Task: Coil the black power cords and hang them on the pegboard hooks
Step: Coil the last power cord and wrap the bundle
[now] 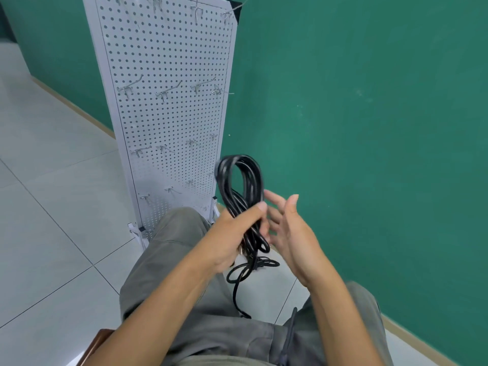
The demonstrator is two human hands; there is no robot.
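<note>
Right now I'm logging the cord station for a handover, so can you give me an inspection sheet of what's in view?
Surface: pale tiled floor; no table seen.
Job's things: white pegboard stands upright against the wall, its hooks all bare; one black cord mostly coiled, not yet hung.
Clutter: nothing seen.
Grippers: left hand grips the coil at its middle; right hand open beside it, fingers straight.
Cables: a loose tail of the cord hangs below the coil between the knees.
Surroundings: green wall with a tan skirting; brown seat edge at lower left.
</note>
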